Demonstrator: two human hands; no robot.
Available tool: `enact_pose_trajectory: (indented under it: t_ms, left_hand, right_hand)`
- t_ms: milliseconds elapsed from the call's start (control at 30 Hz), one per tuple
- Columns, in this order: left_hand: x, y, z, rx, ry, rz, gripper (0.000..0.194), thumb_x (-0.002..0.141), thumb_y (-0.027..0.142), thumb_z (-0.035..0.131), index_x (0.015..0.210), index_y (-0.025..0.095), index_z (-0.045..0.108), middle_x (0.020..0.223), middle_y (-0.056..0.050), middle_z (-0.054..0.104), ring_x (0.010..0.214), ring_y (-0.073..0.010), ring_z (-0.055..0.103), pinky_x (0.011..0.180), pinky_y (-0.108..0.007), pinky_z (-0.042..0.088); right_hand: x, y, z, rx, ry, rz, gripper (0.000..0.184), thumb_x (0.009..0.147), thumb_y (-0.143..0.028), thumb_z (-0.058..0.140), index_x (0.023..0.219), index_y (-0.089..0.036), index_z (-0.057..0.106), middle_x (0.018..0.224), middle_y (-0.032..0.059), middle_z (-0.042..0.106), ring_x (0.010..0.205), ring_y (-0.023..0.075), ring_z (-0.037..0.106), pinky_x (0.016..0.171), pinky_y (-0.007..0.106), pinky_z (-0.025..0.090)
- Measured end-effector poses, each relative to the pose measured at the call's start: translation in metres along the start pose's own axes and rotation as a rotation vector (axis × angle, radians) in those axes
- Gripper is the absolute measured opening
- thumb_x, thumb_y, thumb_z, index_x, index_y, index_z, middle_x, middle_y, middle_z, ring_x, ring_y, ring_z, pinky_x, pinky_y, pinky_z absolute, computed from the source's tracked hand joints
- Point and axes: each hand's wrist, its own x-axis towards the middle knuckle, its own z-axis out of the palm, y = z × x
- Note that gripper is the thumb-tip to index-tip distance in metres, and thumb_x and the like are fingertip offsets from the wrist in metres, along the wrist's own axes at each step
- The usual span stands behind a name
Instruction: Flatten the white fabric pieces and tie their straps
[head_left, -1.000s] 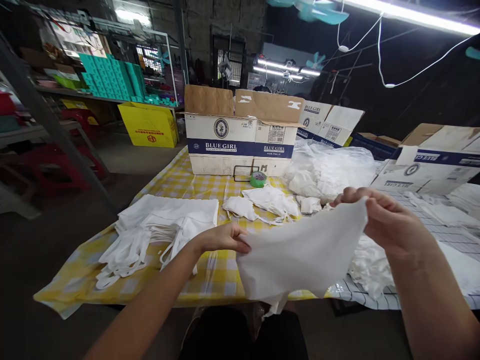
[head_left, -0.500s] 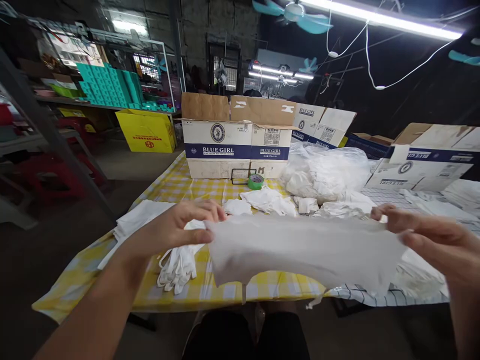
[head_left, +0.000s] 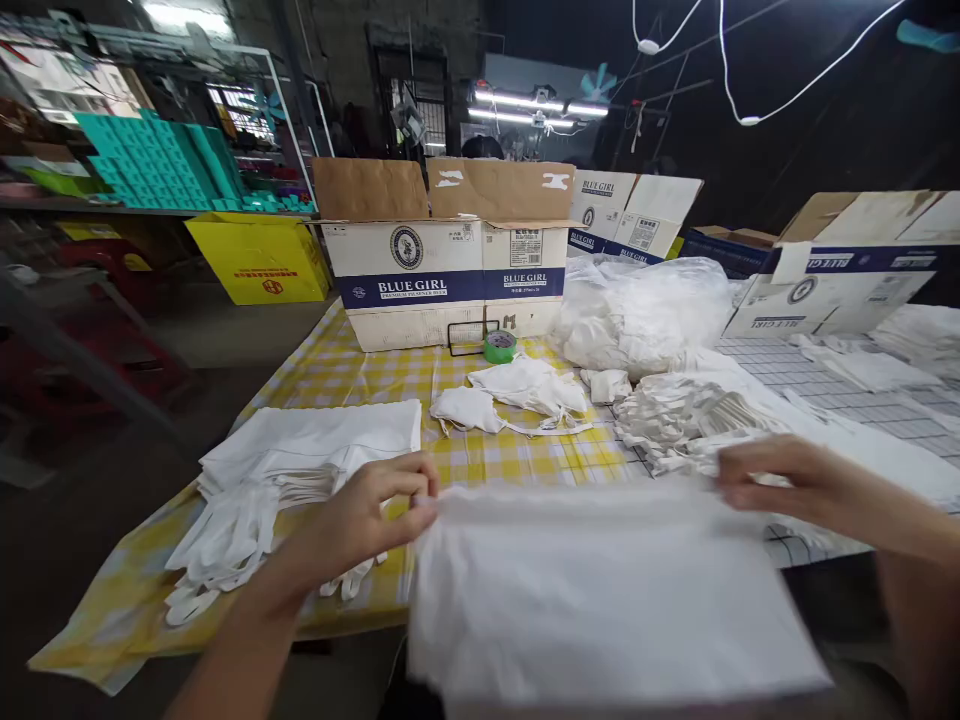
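Observation:
A white cloth garment piece (head_left: pixel 600 600) hangs spread between my two hands at the table's near edge, blurred by motion. My left hand (head_left: pixel 382 515) pinches its upper left corner between thumb and fingers. At the upper right corner, my right hand (head_left: pixel 772 475) grips the fabric with bent fingers. Left of the cloth lies a neat stack of white garments (head_left: pixel 322 435) with straps trailing toward the near edge. Past the cloth, loose white pieces (head_left: pixel 525 390) rest on the yellow checked tablecloth (head_left: pixel 405 365). A thick pile of white pieces (head_left: pixel 690 415) sits beyond my right hand.
An open Blue Girl carton (head_left: pixel 450 270) stands at the table's back, with green tape (head_left: pixel 499 347) and a black wire stand (head_left: pixel 465 338) before it. A clear plastic bag (head_left: pixel 637 315) of white goods is beside it. Another carton (head_left: pixel 832 285) stands at right.
The cloth has come down and nearer, and now hangs longer from my hands. Both hands have lowered. The view has shifted slightly, showing more of the left stack.

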Motion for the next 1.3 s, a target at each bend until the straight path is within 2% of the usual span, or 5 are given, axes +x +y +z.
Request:
enact_pose_trajectory:
  t_ms: [333,700,867,1033,1300]
  left_hand:
    - [0.073,-0.133,0.089,0.005,0.179,-0.369,0.023,0.067,0.033,0.056,0.055,0.019,0.043,0.053,0.003,0.046,0.054,-0.0134,0.042,0.052,-0.025,0.028]
    - [0.106,-0.145,0.070,0.118,0.268,-0.459,0.025,0.063,0.033,0.064,0.082,0.018,0.056,0.060,0.005,0.050,0.056,-0.0133,0.049,0.054,-0.023,0.034]
    - [0.101,-0.132,0.097,0.522,0.414,-0.381,0.056,0.078,0.028,0.057,0.129,0.015,0.040,0.114,-0.014,0.055,0.106,-0.0263,0.052,0.088,-0.037,0.040]
    - [0.054,-0.123,0.136,0.617,0.034,-0.034,0.057,0.088,0.039,0.044,0.140,0.031,0.023,0.148,-0.004,0.025,0.136,-0.0268,0.019,0.108,-0.048,0.018]
    - [0.022,-0.119,0.114,0.465,-0.124,-0.119,0.059,0.090,0.043,0.034,0.143,0.029,0.012,0.146,-0.004,0.029,0.135,-0.0238,0.022,0.109,-0.048,0.020]
  right_hand:
    - [0.112,0.113,0.132,-0.148,-0.092,0.217,0.024,0.073,-0.035,0.051,0.056,-0.018,0.053,0.052,-0.0015,0.047,0.055,0.0125,0.039,0.052,0.024,0.029]
    - [0.150,0.128,0.144,-0.223,0.007,0.153,0.016,0.075,-0.023,0.048,0.083,-0.018,0.061,0.079,0.0041,0.063,0.069,0.0173,0.055,0.064,0.026,0.039]
    - [0.142,0.111,0.169,-0.317,0.200,0.180,0.040,0.084,-0.021,0.040,0.123,-0.016,0.049,0.125,0.0154,0.049,0.110,0.0284,0.048,0.091,0.040,0.036]
    - [0.093,0.103,0.201,-0.457,0.071,0.002,0.051,0.092,-0.040,0.032,0.141,-0.030,0.025,0.147,0.0024,0.025,0.135,0.0241,0.021,0.106,0.045,0.021]
    - [0.059,0.119,0.179,-0.439,-0.017,0.051,0.046,0.094,-0.042,0.023,0.139,-0.033,0.028,0.146,0.0008,0.028,0.134,0.0196,0.026,0.107,0.046,0.018]
